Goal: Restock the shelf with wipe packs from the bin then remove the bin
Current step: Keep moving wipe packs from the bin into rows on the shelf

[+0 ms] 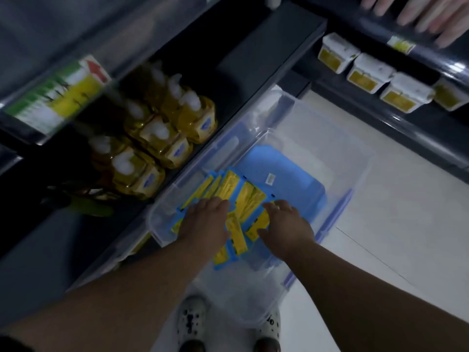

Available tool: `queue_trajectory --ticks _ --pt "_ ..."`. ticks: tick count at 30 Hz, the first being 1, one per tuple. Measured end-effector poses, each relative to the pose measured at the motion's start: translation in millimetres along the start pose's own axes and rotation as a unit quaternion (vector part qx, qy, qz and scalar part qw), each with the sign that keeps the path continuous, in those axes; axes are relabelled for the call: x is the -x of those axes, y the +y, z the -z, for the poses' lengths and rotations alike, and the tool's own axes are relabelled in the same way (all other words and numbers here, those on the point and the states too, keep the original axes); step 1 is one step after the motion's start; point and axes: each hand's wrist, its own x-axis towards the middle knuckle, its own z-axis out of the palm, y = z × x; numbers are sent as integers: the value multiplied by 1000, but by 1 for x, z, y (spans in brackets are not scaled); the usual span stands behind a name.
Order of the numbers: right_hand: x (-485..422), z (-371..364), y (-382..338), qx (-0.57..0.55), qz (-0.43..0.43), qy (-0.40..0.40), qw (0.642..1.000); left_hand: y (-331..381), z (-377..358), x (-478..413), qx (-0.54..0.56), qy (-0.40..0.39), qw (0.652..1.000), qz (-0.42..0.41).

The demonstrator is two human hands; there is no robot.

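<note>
A clear plastic bin [350, 158] with blue latches stands on the floor beside the dark shelf [253, 47]. Inside it lie several flat blue and yellow wipe packs [247, 199], fanned out on a blue sheet. Both my hands are down in the bin. My left hand [205, 219] lies palm down on the left packs with its fingers fairly straight. My right hand [286, 224] rests on the right side of the packs, fingers bent over their edge; whether it grips one is hidden.
Yellow soap bottles [162, 133] fill the shelf level left of the bin. White tubs with yellow labels [368, 72] stand on a lower shelf at the upper right. Another person's hand [418, 13] shows at the top right. My shoes [190, 323] are under the bin's near end.
</note>
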Motion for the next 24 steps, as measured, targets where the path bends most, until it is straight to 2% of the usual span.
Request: queue_trajectory --ticks 10,14,16,24 --pt "-28 -11 11 -16 -9 -20 1000 13 -22 -26 -49 30 998 -19" --pt "-41 -13 7 -30 -16 -43 998 3 -19 -23 18 93 993 -65" --pt "-47 -16 4 -34 -19 -50 998 -6 -19 -23 24 112 992 -61" --pt "-55 -23 -13 -16 -51 -14 998 -11 -25 -23 61 155 984 -68"
